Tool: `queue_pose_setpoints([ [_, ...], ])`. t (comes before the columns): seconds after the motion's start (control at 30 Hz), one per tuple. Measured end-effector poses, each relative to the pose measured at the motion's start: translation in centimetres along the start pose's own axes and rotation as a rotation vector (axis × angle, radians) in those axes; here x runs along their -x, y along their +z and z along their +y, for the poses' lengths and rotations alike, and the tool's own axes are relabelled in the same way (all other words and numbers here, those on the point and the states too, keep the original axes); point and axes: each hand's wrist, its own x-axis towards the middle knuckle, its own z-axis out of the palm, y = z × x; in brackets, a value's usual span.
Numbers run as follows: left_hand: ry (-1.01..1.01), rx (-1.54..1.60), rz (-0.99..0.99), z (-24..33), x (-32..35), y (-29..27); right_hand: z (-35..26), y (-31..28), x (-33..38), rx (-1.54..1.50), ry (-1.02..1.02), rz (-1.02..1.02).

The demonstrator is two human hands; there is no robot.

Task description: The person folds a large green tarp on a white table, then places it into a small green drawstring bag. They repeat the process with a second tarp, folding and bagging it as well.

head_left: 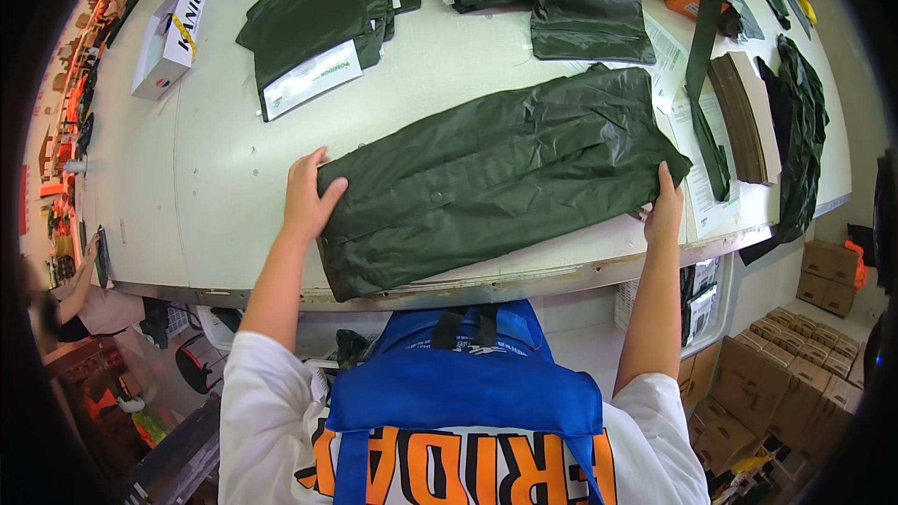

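Note:
A folded dark green garment [496,168] of shiny, waterproof-looking cloth lies slantwise on the white table [168,196], its near left corner at the front edge. Creases run along it, and a small round snap shows near its middle. My left hand [311,198] grips the left end, thumb on top and the other fingers at the edge. At the opposite end, my right hand [664,206] pinches the near right corner with its thumb on the cloth. Most of the right fingers are hidden beneath the fabric.
Beyond it lie folded green pieces [323,5] with a white printed card [313,79], and a pile of green pouches [589,5]. A white box [171,42] stands far left. At right are a green strap [702,112], stacked brown card [744,117] and dark cloth [800,122].

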Motion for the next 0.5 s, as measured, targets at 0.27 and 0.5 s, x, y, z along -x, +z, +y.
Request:
queue_pose_setpoints([
  [0.27,-0.073,-0.185,-0.282,-0.9,-3.5,1.2,0.4,0.4,-2.7,0.205,0.013,0.04],
  [0.5,0.024,-0.344,-0.141,1.6,-2.0,-0.1,-0.9,-0.8,-3.2,0.917,-0.585,0.401],
])
